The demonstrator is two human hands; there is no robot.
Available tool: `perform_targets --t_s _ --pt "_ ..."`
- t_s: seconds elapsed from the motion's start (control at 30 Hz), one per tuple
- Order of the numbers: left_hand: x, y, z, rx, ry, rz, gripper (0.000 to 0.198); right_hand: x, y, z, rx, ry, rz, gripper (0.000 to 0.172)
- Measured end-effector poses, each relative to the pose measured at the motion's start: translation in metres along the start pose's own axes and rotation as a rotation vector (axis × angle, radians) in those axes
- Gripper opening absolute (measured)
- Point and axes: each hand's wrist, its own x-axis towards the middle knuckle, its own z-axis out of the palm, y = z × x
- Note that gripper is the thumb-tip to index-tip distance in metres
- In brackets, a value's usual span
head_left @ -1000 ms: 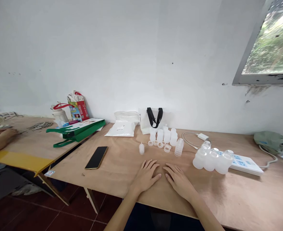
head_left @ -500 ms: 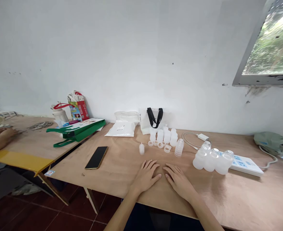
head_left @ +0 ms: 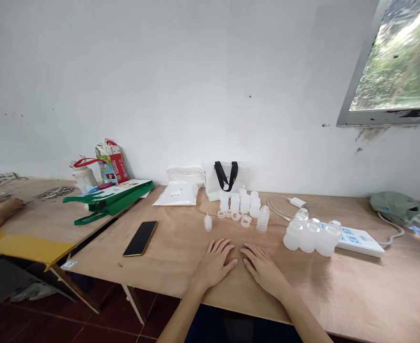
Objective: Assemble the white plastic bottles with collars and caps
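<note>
My left hand [head_left: 215, 263] and my right hand [head_left: 263, 269] lie flat on the plywood table [head_left: 159, 267], fingers spread and holding nothing. Just beyond them stands a small translucent nozzle bottle [head_left: 208, 223]. Loose plastic rings [head_left: 235, 216] lie near a row of frosted plastic bottles [head_left: 240, 202], and a stack of clear cups [head_left: 262, 220] stands beside them. To my right hand's far side, larger frosted bottles [head_left: 310, 239] stand in a cluster. A black smartphone [head_left: 140, 238] lies left of my hands.
A power strip [head_left: 360, 242] and charger [head_left: 297, 202] sit at right. White bags [head_left: 176, 195] and a green bag [head_left: 109, 200] lie along the wall. On an adjoining yellow-edged table [head_left: 24, 247], a co-worker's hand [head_left: 7, 206] rests near metal parts [head_left: 54, 192].
The whole scene has shifted slightly left and down in view as my head moved. My hands and the objects on the table have not visibly moved.
</note>
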Motion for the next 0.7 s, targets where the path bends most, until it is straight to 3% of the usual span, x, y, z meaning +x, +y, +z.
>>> perform_targets --t_s 0.7 --pt "-0.0005 -0.0007 0.0013 0.015 0.027 0.018 0.042 -0.0001 0.0004 0.0004 0.001 -0.021 0.006 0.035"
